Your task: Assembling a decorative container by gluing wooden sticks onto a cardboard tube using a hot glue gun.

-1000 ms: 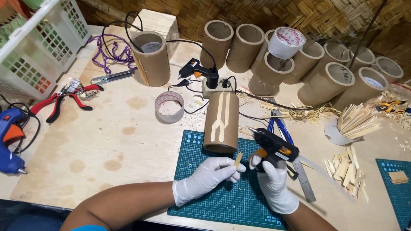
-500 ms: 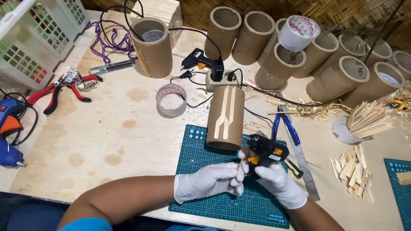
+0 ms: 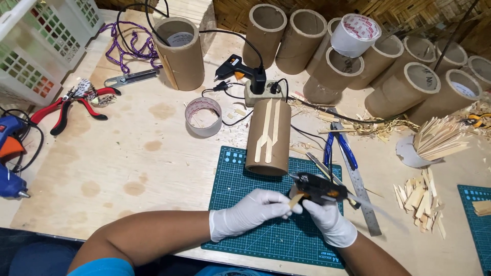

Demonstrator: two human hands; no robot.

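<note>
fingertips (image 3: 280, 208) of the left hand (image 3: 249, 213), in a white glove, pinch together on a small wooden stick (image 3: 295, 200) above the green cutting mat (image 3: 240, 179), near the front edge of the tabletop (image 3: 133, 163). the right hand (image 3: 327, 221), gloved too, has its fingers wrapped shut around a black glue gun (image 3: 321, 187), whose nozzle end sits just beside the stick's upper end; whether they touch i cannot tell. just behind the hands, on the mat's rear edge, lies a cardboard tube (image 3: 269, 137) with thin wooden strips glued along its side. to the right of the mat lie a steel ruler (image 3: 358, 184) and blue-handled pliers (image 3: 338, 145), then a scatter of cut wood pieces (image 3: 417, 197) and a white cup of sticks (image 3: 434, 143). left of the tube sits a tape roll (image 3: 203, 116). a second glue gun (image 3: 236, 69) is plugged into a power strip (image 3: 263, 92) further back. more cardboard tubes (image 3: 327, 51) line the rear edge. red pliers (image 3: 71, 105) and a white basket (image 3: 41, 46) sit toward the rear left corner, a blue glue gun (image 3: 10, 158) at the left edge.
</note>
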